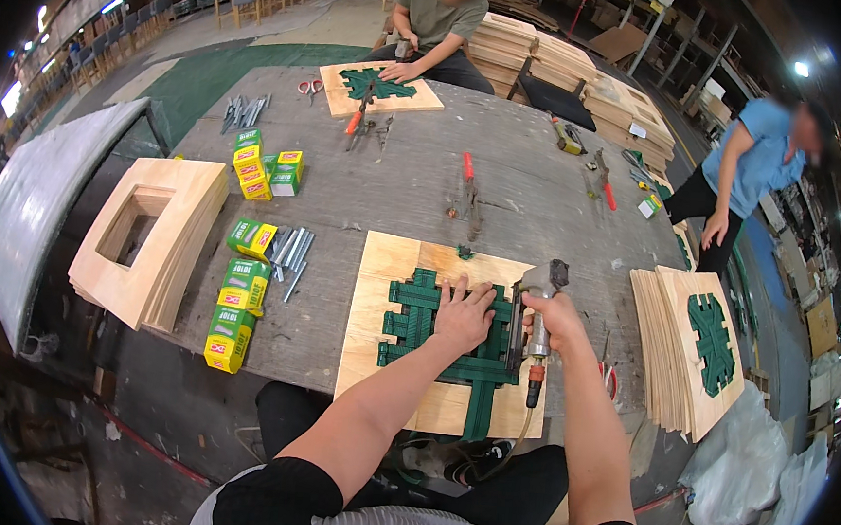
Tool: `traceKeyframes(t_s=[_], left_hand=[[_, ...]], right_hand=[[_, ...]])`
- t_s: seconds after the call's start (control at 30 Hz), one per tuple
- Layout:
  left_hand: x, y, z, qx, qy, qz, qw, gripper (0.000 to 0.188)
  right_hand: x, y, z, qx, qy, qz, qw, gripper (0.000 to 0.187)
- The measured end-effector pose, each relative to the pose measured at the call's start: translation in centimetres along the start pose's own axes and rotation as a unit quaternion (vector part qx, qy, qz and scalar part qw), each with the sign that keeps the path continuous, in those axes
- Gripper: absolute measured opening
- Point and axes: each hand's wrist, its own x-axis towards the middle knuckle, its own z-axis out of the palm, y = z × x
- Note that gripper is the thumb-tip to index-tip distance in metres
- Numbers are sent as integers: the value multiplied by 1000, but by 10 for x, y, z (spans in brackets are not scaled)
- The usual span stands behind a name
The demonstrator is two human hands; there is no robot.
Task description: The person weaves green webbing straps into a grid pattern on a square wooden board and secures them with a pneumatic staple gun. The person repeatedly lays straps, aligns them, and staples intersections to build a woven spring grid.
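A light plywood board [378, 260] lies before me on the table. Dark green woven straps [422, 294] cross over its middle, and one strap end [479, 413] hangs toward the near edge. My left hand [465, 316] rests flat on the straps with its fingers spread, holding nothing. Wrapped round the grip of an air staple gun [539, 341] is my right hand [558, 321]. The gun stands at the right side of the straps; its nose touches or nearly touches them, I cannot tell which. An air hose trails from its orange fitting toward me.
Green and yellow staple boxes [245, 284] and loose staple strips [293, 249] lie left, beside stacked plywood frames [149, 244]. Red-handled pliers [468, 168] lie beyond the board. Strapped boards [672, 358] stack at right. One person [437, 20] works opposite; another [759, 159] stands right.
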Motion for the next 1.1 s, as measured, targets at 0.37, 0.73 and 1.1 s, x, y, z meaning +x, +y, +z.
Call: traceKeyframes(t_s=[0.37,0.73,1.1], left_hand=[[-1,-8,6,-11,30,8,999,50],[-4,-13,9,-38,55,21,998,47],[-3,-14,11,-71,97,18,993,37]], right_hand=[[21,-4,37,-94,10,19,995,29],[25,5,37,-75,-6,6,997,17],[27,5,44,-84,-12,22,996,18]])
